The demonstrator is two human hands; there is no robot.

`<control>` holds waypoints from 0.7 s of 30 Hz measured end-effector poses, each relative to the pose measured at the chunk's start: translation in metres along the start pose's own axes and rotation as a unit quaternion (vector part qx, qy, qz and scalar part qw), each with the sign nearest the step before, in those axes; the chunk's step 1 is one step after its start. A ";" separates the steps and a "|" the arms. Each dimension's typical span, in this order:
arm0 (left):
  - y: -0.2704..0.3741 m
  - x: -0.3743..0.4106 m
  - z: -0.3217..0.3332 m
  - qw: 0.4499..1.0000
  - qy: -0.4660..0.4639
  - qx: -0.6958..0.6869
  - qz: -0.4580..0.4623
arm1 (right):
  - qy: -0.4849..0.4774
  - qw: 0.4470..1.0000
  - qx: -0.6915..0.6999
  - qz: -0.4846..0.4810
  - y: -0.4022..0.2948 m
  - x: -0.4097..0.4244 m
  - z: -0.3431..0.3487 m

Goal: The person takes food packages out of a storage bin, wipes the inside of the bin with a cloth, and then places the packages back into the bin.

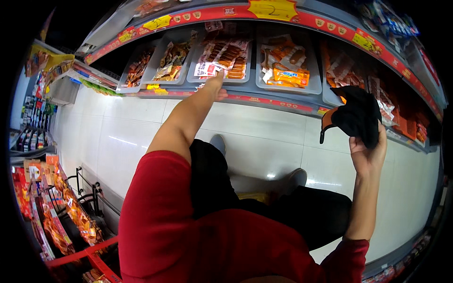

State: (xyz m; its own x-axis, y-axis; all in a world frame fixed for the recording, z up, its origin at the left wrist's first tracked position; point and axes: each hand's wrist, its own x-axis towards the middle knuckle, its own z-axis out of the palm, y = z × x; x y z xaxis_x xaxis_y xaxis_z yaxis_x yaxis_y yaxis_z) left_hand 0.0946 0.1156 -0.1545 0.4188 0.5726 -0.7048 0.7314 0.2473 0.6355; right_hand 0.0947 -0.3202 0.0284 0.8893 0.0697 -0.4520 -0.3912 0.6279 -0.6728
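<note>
My left hand (216, 87) reaches to the front rim of a clear plastic tray (195, 77) on the lower shelf. Its thumb meets the lower end of a flat clear pack of dark sausages (228, 56); some fingers curl below the rim. Whether it grips the pack or only touches it is unclear. Redder sausages (238, 67) in a pack lie beside it, above white printed wrapping (205, 69). Off to the right, my right hand (368, 152) holds up a black fabric item (359, 115) with an orange-brown edge and a small loop.
More trays line the shelf: one with orange-wrapped snacks (291, 76), another with small packs (173, 58). Overhead runs an upper shelf edge with a red strip (230, 11) and price tags. Black racks of packaged snacks (79, 212) and a red bar (85, 253) stand at left.
</note>
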 end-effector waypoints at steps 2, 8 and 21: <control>0.000 0.005 0.009 1.000 0.022 0.008 0.008 | -0.017 1.000 -0.005 0.006 0.000 0.003 0.000; 0.001 0.012 0.018 0.998 0.056 0.005 0.001 | -0.044 0.998 -0.031 0.033 0.002 0.011 -0.003; -0.016 0.006 -0.011 0.992 -0.021 0.099 0.079 | -0.048 0.998 -0.019 0.023 0.004 -0.003 0.002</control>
State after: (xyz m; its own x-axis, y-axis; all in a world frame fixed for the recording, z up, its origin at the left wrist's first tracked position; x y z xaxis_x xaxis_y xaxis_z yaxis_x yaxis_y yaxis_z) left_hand 0.0791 0.1239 -0.1656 0.5563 0.5574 -0.6163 0.7438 -0.0032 0.6684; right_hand 0.0911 -0.3160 0.0283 0.8881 0.1734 -0.4258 -0.4393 0.5931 -0.6747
